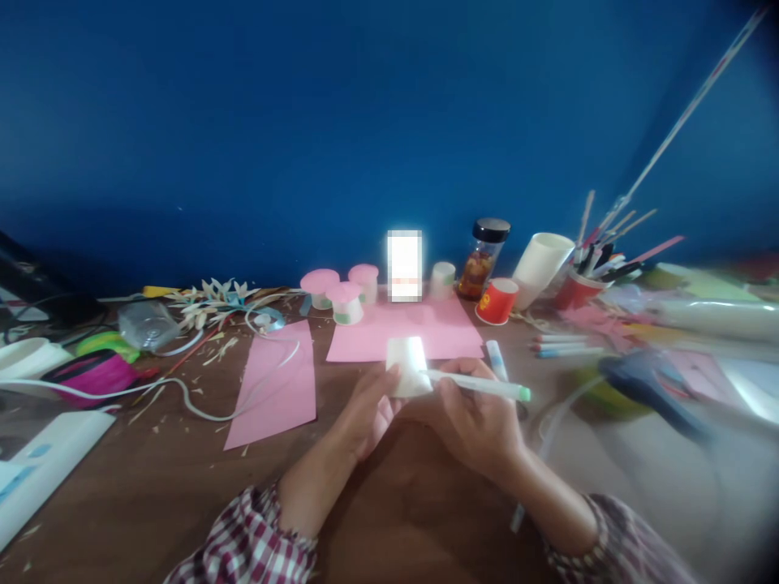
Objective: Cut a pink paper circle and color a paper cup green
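A: Where is the white cup [406,367]?

B: At the fingertips of the left hand [369,410], just beyond the palm. It tilts there, with the thumb against its left side.

A: So that hand is pinching it?

B: Yes, between thumb and fingers, though most of the fingers are hidden. I can't tell whether the cup touches the table [389,519].

A: And the right hand [484,423]?

B: Just to the right of the cup, pinching a green-ended marker [484,384]. The other end of the marker points at the cup's right side; whether it touches, I can't tell.

A: What lies around the cup?

B: Right of it, past the held marker, a blue-and-white marker [497,359]. Just beyond it, a wide pink sheet [359,342]; to its left, a narrower pink sheet [280,393].

A: Farther out?

B: Beyond the cup to the left, three pink-topped cups [348,311]; beyond it to the right, a red cup [502,302] and a dark-lidded jar [478,264].
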A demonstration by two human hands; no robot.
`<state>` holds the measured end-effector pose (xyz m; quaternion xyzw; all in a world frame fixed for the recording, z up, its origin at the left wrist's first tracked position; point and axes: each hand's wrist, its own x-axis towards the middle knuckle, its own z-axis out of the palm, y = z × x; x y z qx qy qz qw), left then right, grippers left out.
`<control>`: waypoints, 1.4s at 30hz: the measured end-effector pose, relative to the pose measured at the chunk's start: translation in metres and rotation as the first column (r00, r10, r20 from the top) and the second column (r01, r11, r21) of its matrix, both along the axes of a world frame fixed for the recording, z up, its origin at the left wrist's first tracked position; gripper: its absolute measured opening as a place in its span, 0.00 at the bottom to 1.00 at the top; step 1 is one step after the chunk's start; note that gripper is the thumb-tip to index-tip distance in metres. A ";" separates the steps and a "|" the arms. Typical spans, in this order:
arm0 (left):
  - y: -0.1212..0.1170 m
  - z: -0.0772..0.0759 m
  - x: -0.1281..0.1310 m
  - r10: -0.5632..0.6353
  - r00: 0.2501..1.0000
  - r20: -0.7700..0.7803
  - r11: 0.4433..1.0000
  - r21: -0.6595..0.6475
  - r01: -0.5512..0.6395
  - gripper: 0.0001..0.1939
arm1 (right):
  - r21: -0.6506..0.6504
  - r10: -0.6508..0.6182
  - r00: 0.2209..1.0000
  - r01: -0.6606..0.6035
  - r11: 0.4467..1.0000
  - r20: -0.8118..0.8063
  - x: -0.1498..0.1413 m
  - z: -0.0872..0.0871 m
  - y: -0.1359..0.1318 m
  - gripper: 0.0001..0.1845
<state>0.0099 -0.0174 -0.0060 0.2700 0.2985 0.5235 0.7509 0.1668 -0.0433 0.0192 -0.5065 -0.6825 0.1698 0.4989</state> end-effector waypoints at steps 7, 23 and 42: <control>0.000 0.000 0.000 0.004 1.000 -0.008 1.000 0.001 -0.004 0.09 | 0.026 0.000 0.999 -0.001 1.000 0.032 -0.001 0.001 0.000 0.01; -0.001 0.001 0.001 0.021 1.000 0.000 1.000 -0.005 -0.021 0.09 | 0.040 0.008 0.996 -0.011 0.999 0.088 -0.002 0.002 0.001 0.02; -0.002 -0.002 0.001 0.022 0.999 -0.031 1.000 0.018 -0.022 0.06 | 0.023 -0.022 0.995 0.020 1.000 0.094 -0.002 0.003 0.001 0.03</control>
